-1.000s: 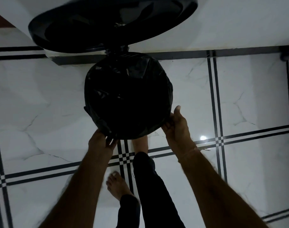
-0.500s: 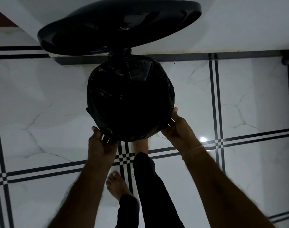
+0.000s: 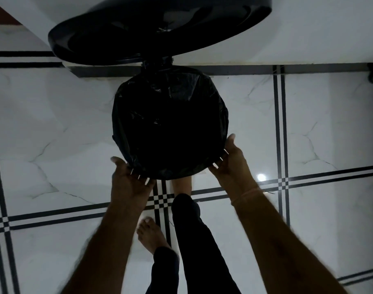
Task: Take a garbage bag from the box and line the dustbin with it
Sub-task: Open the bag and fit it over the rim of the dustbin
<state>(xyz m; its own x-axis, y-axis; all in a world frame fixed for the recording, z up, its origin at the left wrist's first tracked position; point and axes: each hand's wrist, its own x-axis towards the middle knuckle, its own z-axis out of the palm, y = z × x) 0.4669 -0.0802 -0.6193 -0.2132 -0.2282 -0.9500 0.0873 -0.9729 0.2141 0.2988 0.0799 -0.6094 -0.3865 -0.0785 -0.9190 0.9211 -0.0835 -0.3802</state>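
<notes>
A black garbage bag (image 3: 170, 115) is spread over the mouth of the round dustbin and hides its rim and inside. The dustbin's black lid (image 3: 122, 37) stands raised behind it. My left hand (image 3: 130, 179) is at the bag's near left edge, thumb out, fingers curled under the folded plastic. My right hand (image 3: 230, 162) holds the near right edge the same way. The box of bags is not in view.
The dustbin stands on a white marble floor with black stripe lines (image 3: 281, 124), close to a white wall (image 3: 308, 35) with a dark skirting. My bare feet and dark trouser legs (image 3: 192, 230) are just in front of the dustbin; one foot reaches under its near edge.
Both hands have slid a little lower and outward along the bag's near edge. My left thumb has spread away from the fingers. The bag sits smoother over the rim.
</notes>
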